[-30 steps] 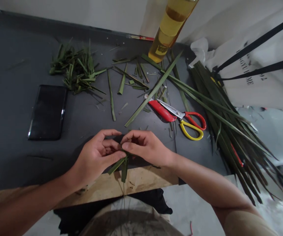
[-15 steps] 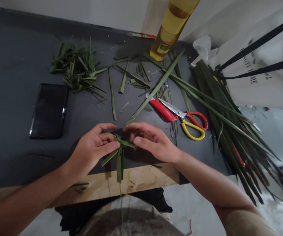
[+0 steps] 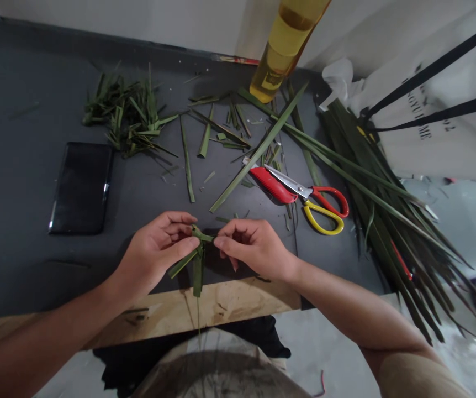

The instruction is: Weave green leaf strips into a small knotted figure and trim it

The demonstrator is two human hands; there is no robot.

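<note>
Near the table's front edge, a small woven piece of green leaf strips (image 3: 197, 260) is held between my two hands, with strip ends hanging down and a thin strand below. My left hand (image 3: 157, 246) pinches its knotted top between thumb and fingers. The strip end pointing right is pinched by my right hand (image 3: 254, 246), thumb against the curled forefinger. Just beyond my hands lies a long flat leaf strip (image 3: 258, 149), crossing a red-handled cutter (image 3: 273, 185). Scissors (image 3: 304, 193) with one red and one yellow handle rest beside the cutter, blades pointing up-left.
A pile of green woven leaf pieces (image 3: 132, 113) lies at the back left, above a black phone-like slab (image 3: 81, 188). Leaf scraps litter the middle. A yellow bottle (image 3: 281, 50) stands at the back. Long leaves (image 3: 370, 199) and a white bag (image 3: 440, 105) are at the right.
My right hand has closed from loosely spread fingers into a pinch on the strip end and moved slightly down. My left hand keeps its hold on the woven piece.
</note>
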